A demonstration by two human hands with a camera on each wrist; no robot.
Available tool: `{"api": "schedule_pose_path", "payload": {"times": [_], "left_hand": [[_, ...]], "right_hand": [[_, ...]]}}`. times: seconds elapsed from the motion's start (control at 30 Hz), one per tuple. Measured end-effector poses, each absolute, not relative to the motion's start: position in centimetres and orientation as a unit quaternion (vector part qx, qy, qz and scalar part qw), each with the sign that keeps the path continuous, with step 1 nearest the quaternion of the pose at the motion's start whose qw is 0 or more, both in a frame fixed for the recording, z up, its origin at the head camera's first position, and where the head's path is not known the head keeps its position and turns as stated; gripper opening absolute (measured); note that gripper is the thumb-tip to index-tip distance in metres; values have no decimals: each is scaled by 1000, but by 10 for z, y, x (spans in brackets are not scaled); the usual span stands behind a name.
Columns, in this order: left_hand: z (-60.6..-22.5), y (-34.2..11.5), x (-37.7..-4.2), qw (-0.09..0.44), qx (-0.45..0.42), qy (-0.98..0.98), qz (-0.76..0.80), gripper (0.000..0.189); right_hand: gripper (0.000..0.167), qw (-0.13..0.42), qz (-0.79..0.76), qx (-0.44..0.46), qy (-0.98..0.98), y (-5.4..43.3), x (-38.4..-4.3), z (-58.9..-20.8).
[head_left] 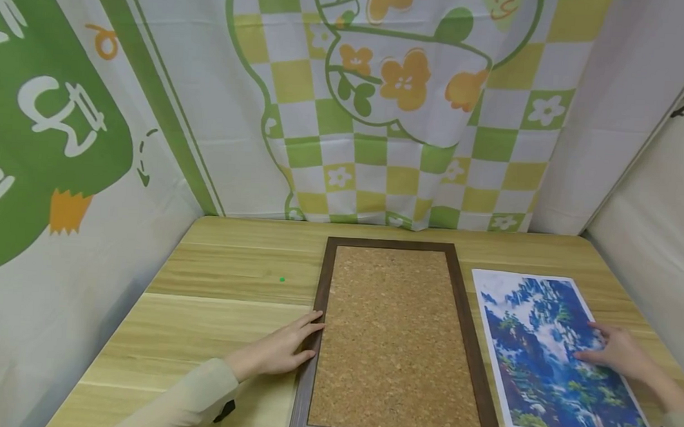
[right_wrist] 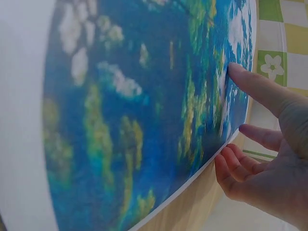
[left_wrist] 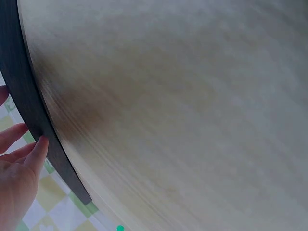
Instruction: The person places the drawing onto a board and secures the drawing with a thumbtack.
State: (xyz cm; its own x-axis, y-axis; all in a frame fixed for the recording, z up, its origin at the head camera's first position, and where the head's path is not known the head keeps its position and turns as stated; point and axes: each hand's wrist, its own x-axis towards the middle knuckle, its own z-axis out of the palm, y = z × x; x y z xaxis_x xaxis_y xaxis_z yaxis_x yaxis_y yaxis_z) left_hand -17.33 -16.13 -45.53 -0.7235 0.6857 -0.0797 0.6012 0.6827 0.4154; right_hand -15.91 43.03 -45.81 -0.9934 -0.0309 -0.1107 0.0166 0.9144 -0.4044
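A cork board in a dark brown wooden frame lies flat on the table. My left hand touches the left side of that frame, its fingertips and thumb at the edge; the left wrist view shows the dark frame side against the fingertips. To the right of the board lies a paper print of a blue mountain landscape with a waterfall and a white border. My right hand is at the print's right edge. In the right wrist view its thumb rests on the picture surface, while the other fingers are beside the border.
The wooden table carries a small green dot left of the board. A cloth with a green and yellow check and flowers hangs behind the table's far edge. Printed hangings also enclose the left and right sides.
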Motion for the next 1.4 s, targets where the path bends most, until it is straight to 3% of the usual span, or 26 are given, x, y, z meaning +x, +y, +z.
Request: {"api": "schedule_pose_path", "payload": {"times": [0.3,0.47,0.67,1.1,1.4], "left_hand": [[-455,-161,-173,117,349,910,189,49],[-455,-161,-172,116,350,910,190,49],[-455,-160,-172,113,353,909,189,50],[-458,-161,-173,115,350,911,186,49],[-456,-161,-172,116,350,910,188,50]], "right_hand": [[104,106,-259,34,959,432,-164,-455],[89,116,-280,22,953,432,-165,-453],[83,125,-319,20,939,432,-164,-452],[55,89,-323,7,942,434,-158,-450],[80,90,-262,29,960,418,-160,-444]]}}
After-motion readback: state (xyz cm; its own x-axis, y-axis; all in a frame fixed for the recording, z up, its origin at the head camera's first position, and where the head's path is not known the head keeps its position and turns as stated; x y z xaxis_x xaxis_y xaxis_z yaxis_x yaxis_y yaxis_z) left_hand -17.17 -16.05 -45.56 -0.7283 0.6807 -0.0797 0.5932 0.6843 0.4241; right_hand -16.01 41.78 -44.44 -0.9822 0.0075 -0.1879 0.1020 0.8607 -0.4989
